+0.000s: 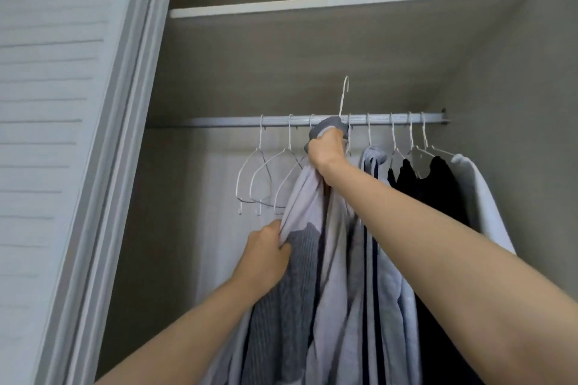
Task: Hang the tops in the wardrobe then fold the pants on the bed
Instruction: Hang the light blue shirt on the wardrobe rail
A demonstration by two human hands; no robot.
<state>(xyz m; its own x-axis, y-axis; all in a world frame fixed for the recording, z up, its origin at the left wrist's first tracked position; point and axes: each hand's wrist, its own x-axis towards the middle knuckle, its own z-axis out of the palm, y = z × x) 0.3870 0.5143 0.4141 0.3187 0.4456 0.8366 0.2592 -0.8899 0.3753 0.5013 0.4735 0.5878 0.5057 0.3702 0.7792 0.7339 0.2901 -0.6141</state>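
Facing an open wardrobe [281,78], its rail [219,121] under a shelf [344,1].

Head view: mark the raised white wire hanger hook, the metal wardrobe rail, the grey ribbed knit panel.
raised white wire hanger hook [344,94], head view, on its shank
metal wardrobe rail [225,121], head view, bare left stretch
grey ribbed knit panel [291,300], head view, mid panel
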